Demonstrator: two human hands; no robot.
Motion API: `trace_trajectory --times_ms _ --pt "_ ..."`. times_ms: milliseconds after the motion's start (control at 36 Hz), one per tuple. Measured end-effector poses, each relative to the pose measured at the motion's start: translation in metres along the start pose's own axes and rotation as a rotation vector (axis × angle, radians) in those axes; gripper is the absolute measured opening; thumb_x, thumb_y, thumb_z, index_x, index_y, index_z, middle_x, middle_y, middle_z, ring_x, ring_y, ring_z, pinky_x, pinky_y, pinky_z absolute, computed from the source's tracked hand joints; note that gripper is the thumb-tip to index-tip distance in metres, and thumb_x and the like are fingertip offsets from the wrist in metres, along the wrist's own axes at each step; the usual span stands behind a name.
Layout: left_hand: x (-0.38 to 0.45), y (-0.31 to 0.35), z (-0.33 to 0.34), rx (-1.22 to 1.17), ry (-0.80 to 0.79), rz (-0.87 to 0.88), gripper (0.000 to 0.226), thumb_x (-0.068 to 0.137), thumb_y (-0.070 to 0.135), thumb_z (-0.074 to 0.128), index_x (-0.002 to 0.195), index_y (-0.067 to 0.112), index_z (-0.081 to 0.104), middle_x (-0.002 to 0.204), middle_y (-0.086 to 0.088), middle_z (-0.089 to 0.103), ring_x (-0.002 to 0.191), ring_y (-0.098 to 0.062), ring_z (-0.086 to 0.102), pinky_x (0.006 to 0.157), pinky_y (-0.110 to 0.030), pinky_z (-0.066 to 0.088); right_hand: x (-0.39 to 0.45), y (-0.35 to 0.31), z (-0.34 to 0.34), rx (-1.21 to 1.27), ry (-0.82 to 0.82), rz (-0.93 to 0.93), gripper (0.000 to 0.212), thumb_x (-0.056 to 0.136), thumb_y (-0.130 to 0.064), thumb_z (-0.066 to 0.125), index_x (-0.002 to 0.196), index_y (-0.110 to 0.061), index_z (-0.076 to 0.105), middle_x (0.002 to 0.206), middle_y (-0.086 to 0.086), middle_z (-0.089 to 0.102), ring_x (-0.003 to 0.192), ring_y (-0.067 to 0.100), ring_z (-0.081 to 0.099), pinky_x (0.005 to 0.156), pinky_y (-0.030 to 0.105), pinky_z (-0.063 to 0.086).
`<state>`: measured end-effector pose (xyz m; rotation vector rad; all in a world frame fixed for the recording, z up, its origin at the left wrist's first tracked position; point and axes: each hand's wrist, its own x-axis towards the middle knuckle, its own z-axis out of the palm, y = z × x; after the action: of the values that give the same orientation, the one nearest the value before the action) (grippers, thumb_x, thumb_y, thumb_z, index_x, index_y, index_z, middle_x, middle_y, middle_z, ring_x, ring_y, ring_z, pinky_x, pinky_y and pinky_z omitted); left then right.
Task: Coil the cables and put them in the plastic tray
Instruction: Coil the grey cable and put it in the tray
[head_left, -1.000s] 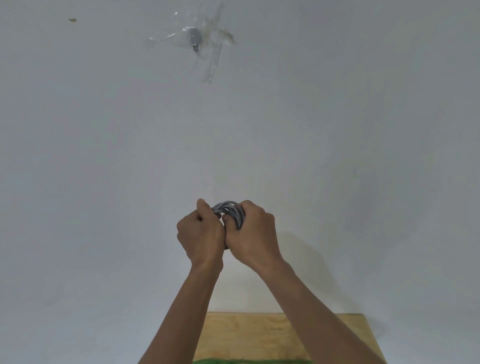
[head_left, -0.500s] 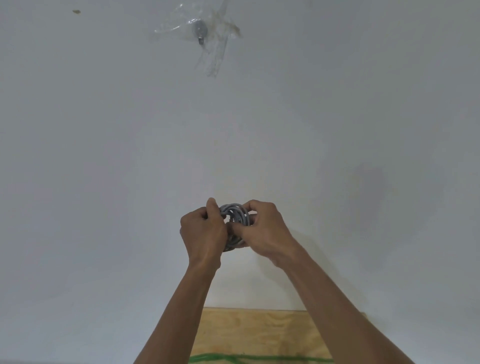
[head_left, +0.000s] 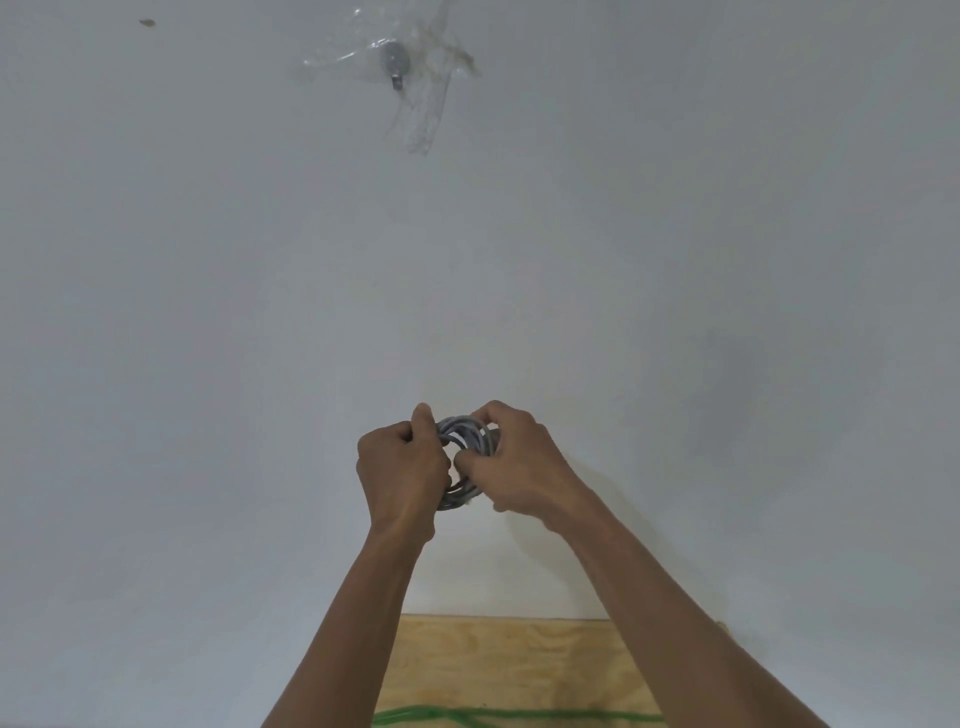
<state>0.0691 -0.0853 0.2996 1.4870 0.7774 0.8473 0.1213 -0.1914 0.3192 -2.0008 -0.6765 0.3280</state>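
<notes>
A grey cable (head_left: 464, 436), wound into a small coil, is held up in front of a white wall at mid-frame. My left hand (head_left: 402, 470) grips the coil's left side, thumb up over its top edge. My right hand (head_left: 517, 462) holds the right side, fingers curled round the loops. Most of the coil's lower half is hidden between the two hands. The plastic tray is not in view.
A plywood tabletop (head_left: 511, 662) shows at the bottom edge, with a green band (head_left: 514, 718) across its near part. High on the wall sits a small metal hook (head_left: 396, 65) under clear tape.
My hands have spread slightly apart, showing more of the coil's loops between them. The view has tilted a little, so the table shows more of its green band.
</notes>
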Motion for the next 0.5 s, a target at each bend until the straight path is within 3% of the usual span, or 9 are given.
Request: trace_trajectory --times_ms 111,194,306,417,500 --pt "-0.001 0.004 0.000 0.026 0.007 0.011 0.053 0.098 0.031 0.054 0.062 -0.007 0.050 0.058 -0.013 0.042 0.052 -0.024 0.039 0.052 -0.035 0.039 -0.003 -0.002 -0.008 0.089 -0.170 -0.003 0.016 0.084 -0.018 0.062 0.099 -0.017 0.067 0.090 0.005 0.071 0.082 0.020 0.071 0.056 0.028 0.058" --pt "-0.001 0.007 0.000 0.047 -0.004 0.029 0.048 0.097 0.030 0.054 0.058 0.004 0.048 0.057 -0.012 0.040 0.052 -0.024 0.037 0.052 -0.035 0.037 -0.006 0.000 -0.013 0.237 -0.298 0.009 0.015 0.087 -0.014 0.064 0.099 -0.008 0.068 0.085 0.007 0.071 0.080 0.019 0.070 0.066 0.035 0.061" --pt "0.002 0.009 -0.003 0.034 -0.029 0.011 0.046 0.097 0.029 0.054 0.059 0.003 0.052 0.058 -0.012 0.041 0.052 -0.024 0.037 0.050 -0.032 0.037 -0.011 0.003 -0.017 0.441 -0.381 0.040 0.026 0.092 -0.017 0.067 0.110 0.002 0.066 0.089 0.012 0.070 0.083 0.024 0.068 0.074 0.038 0.058" --pt "0.002 0.009 -0.005 0.001 -0.039 -0.022 0.047 0.099 0.027 0.054 0.064 -0.004 0.058 0.056 -0.013 0.046 0.044 -0.025 0.041 0.045 -0.028 0.039 -0.014 0.007 -0.017 0.486 -0.345 0.040 0.036 0.090 -0.025 0.073 0.118 -0.005 0.064 0.096 0.012 0.070 0.087 0.023 0.068 0.074 0.037 0.058" --pt "0.000 0.009 -0.005 -0.019 -0.048 -0.052 0.047 0.100 0.028 0.054 0.063 -0.001 0.061 0.052 -0.009 0.050 0.042 -0.022 0.045 0.045 -0.026 0.041 -0.014 0.010 -0.016 0.555 -0.329 0.037 0.046 0.086 -0.024 0.077 0.127 -0.015 0.057 0.101 0.013 0.067 0.092 0.025 0.069 0.083 0.044 0.060"
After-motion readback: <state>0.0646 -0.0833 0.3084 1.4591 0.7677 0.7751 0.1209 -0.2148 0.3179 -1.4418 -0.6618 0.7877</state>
